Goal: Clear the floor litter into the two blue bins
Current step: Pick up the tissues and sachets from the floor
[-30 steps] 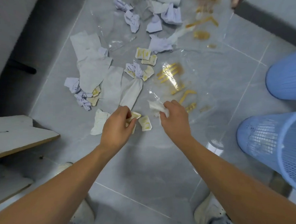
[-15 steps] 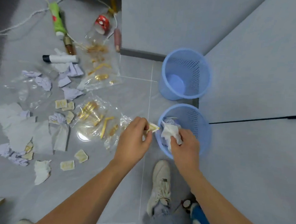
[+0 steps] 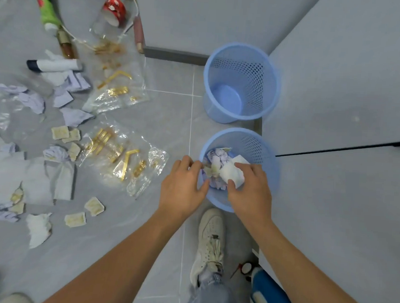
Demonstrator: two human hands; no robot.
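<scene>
Two blue mesh bins stand by the grey wall: the far bin [image 3: 274,85] holds nothing, and the near bin [image 3: 267,152] holds crumpled paper scraps. My right hand [image 3: 250,193] is over the near bin and pinches a white tissue [image 3: 231,172] between thumb and fingers. My left hand [image 3: 182,187] hovers at that bin's left rim, thumb spread away from the fingers, holding nothing; a yellowish wrapper [image 3: 213,169] lies in the bin just beyond its fingertips. Litter on the floor to the left includes clear bags with gold pieces [image 3: 122,154], small yellow wrappers [image 3: 75,219], a white tissue [image 3: 38,231] and crumpled paper [image 3: 32,99].
At the upper left lie a green tube [image 3: 47,7], a red-lidded jar [image 3: 112,10], a brown bottle [image 3: 66,46] and a white tube [image 3: 54,65]. Grey cabinet panels [image 3: 335,112] close off the right side. My white shoe [image 3: 210,242] stands just in front of the near bin.
Both hands came from the litter pile to the near bin. The left hand's yellow wrapper has left its fingers. The right hand's tissue is further in over the bin.
</scene>
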